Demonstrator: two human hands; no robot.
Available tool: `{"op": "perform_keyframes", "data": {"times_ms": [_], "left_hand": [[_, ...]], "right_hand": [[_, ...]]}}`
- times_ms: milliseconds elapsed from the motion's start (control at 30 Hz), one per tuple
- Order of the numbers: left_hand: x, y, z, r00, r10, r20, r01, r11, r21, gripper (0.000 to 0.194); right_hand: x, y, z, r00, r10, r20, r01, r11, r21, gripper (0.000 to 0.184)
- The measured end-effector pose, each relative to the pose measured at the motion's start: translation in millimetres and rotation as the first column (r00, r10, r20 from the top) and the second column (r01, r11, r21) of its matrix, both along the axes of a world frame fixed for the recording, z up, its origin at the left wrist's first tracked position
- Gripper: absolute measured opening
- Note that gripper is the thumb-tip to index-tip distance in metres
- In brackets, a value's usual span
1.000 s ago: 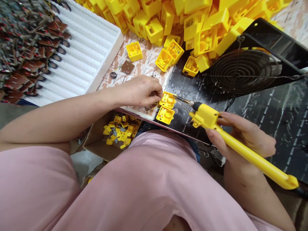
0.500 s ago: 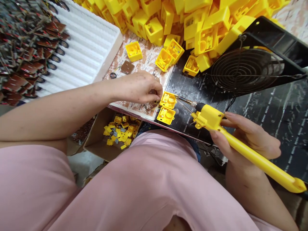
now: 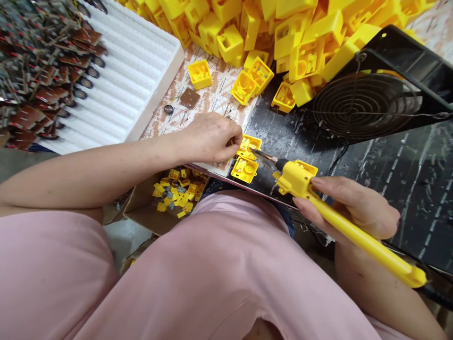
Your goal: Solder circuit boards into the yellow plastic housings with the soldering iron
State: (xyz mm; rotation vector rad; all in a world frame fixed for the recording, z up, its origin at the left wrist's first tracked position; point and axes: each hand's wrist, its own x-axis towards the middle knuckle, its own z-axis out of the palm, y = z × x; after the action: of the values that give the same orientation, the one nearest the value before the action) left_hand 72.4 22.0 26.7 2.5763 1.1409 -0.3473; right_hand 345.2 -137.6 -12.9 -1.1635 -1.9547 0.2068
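Head view: right hand point(image 3: 357, 205) has the iron point(image 3: 332, 213), fingers and thumb closed around the yellow handle. Tip is at the upper shell point(image 3: 254, 142); can't tell if it's touching. Left hand point(image 3: 215, 138) is at that shell's left edge, fingertips bunched, thin wires beside them; can't tell what's pinched. Lower shell point(image 3: 244, 169) sits just below, at the bench's near edge. Third shell point(image 3: 306, 166) is partly hidden behind the iron. Fan point(image 3: 368, 104) stands beyond, right of the shell pile point(image 3: 247, 28). Brown board point(image 3: 190, 97) lies beyond the left hand.
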Motion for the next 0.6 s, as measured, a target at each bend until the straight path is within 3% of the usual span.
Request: {"op": "perform_keyframes", "data": {"times_ms": [67, 233, 433, 600], "left_hand": [[2.9, -0.6, 2.9, 0.999, -0.002, -0.044, 0.002, 1.000, 0.008, 0.028], [6.8, 0.1, 5.2, 0.993, -0.019, -0.119, 0.020, 1.000, 0.007, 0.030], [2.5, 4.2, -3.2, 0.996, -0.080, -0.033, 0.081, 0.996, 0.022, 0.029], [-1.2, 7.0, -9.0, 0.994, -0.097, 0.047, 0.095, 0.995, 0.033, 0.025]], "right_hand": [[-6.7, 8.2, 6.7, 0.996, 0.090, 0.024, -0.092, 0.990, 0.108, 0.029], [-12.3, 19.5, 11.9, 0.991, 0.118, 0.058, -0.125, 0.984, 0.125, 0.026], [-16.0, 29.2, 32.9, 0.960, 0.251, 0.124, -0.257, 0.966, 0.030, 0.021], [-10.9, 24.1, 48.9, 0.946, 0.283, 0.161, -0.281, 0.959, -0.036, 0.015]]}}
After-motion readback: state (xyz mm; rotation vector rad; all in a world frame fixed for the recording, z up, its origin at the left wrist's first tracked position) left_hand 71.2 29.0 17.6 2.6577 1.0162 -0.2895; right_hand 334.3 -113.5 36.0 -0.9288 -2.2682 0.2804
